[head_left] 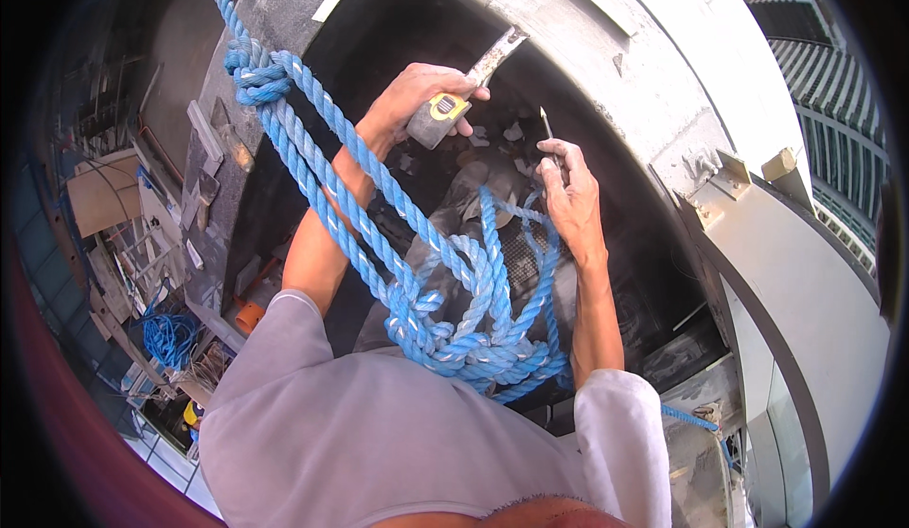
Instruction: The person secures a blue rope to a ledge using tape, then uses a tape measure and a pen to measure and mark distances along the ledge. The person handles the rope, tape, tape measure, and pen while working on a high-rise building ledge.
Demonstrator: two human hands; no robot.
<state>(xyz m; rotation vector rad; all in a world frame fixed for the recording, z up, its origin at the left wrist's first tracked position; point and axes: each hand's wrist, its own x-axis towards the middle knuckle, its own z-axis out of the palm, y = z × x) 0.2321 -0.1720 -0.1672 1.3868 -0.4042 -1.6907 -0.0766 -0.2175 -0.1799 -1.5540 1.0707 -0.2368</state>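
My left hand (409, 104) is closed around a black and yellow tape measure (439, 119). Its short, whitish-smeared blade (496, 57) runs up to the inner edge of the pale concrete ledge (568, 31). Lower and to the right, my right hand (573, 206) grips a slim, pointed stick that looks like a pencil (545, 125), tip upward. Between my forearms hangs a thick blue rope (374, 182), tied in a large knot (473, 348) in front of my chest. It rises to another knot (258, 71) at the upper left.
Below my hands is a dark opening with rubble at its bottom. Metal brackets (729, 178) stand on the ledge at right, beside a curved pale panel (805, 272). Far below on the left lie scrap boards and a coil of blue rope (170, 337). A striped building (828, 102) rises at far right.
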